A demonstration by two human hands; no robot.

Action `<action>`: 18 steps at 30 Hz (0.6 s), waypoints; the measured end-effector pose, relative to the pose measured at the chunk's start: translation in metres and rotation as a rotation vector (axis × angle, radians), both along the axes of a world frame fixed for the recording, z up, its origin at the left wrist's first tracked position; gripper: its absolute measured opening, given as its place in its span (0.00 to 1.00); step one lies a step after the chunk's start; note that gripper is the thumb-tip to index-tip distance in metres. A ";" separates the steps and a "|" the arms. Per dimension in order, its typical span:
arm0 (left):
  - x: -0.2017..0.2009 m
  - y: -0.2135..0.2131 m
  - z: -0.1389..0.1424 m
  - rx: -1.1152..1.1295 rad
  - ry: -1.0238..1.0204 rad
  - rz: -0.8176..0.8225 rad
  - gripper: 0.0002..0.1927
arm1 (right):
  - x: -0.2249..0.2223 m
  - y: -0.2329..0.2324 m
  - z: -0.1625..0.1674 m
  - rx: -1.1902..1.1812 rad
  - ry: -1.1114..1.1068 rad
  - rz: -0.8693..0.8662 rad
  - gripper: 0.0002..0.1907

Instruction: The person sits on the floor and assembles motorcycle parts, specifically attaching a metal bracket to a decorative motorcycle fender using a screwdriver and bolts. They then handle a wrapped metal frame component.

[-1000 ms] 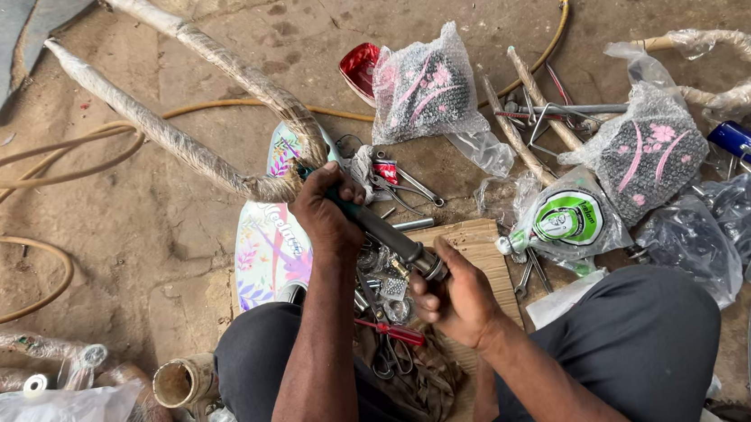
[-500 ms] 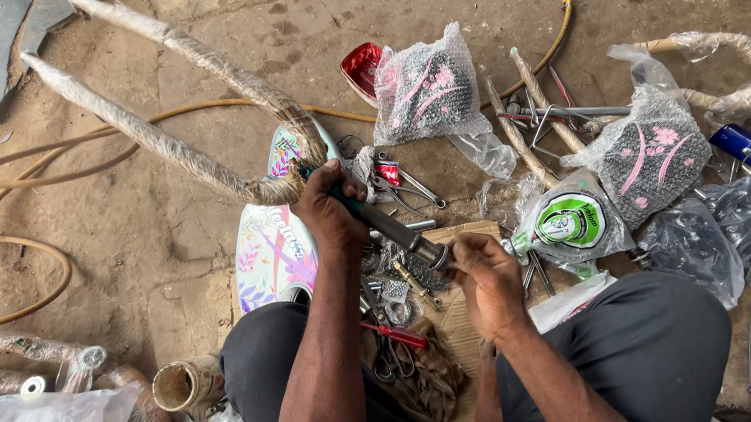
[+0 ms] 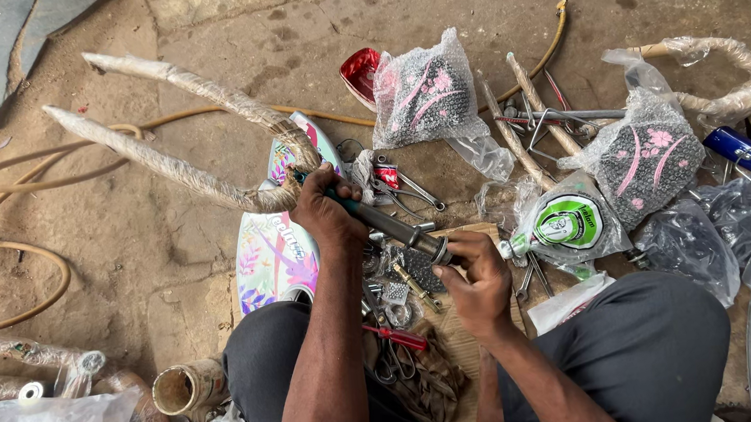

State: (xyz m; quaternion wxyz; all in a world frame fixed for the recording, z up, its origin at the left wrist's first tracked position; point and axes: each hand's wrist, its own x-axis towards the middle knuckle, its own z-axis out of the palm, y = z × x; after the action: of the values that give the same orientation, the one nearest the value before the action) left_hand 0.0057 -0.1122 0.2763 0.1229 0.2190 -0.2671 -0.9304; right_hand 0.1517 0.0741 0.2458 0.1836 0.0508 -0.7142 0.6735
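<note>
My left hand (image 3: pixel 326 211) grips the upper part of a dark metal steerer tube (image 3: pixel 395 229) that runs from a paper-wrapped bicycle fork (image 3: pixel 174 170). The fork's two wrapped legs point up and to the left across the floor. My right hand (image 3: pixel 477 279) is closed on the tube's lower metal end, where a ring-shaped part sits. Both hands are above my lap, over a pile of small parts and a piece of cardboard (image 3: pixel 462 348).
A floral mudguard (image 3: pixel 275 247) lies under the fork. Bubble-wrapped parts (image 3: pixel 424 94), spanners (image 3: pixel 410 190), a red screwdriver (image 3: pixel 395 336), a red reflector (image 3: pixel 359 72), a hose (image 3: pixel 25 242), wrapped tubes (image 3: pixel 724 49) and a green-labelled bag (image 3: pixel 567 221) lie around on the concrete floor.
My right hand has shifted along the lower end of the tube, from lower near my lap up onto its tip. The fork has tilted slightly. My left hand keeps its grip.
</note>
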 end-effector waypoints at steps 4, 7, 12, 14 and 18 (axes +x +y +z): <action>0.002 0.000 0.000 -0.026 0.002 0.011 0.06 | 0.003 0.008 0.010 -0.736 -0.526 0.314 0.18; 0.001 0.001 0.001 -0.038 0.001 0.012 0.05 | 0.001 0.007 0.017 -0.790 -0.686 0.192 0.15; -0.002 0.002 0.003 -0.003 0.026 0.015 0.06 | 0.002 0.000 0.017 -0.062 -0.018 0.036 0.16; -0.002 0.003 0.003 -0.005 0.018 0.012 0.06 | 0.002 0.001 0.015 -0.316 -0.077 0.080 0.16; -0.001 0.005 0.006 -0.008 -0.008 0.017 0.05 | 0.001 0.010 0.010 -0.801 -0.591 0.275 0.21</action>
State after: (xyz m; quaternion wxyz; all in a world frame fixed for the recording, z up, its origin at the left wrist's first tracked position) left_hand 0.0043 -0.1072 0.2823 0.1306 0.2247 -0.2693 -0.9273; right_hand 0.1525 0.0842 0.2562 -0.1112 -0.1227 -0.4084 0.8977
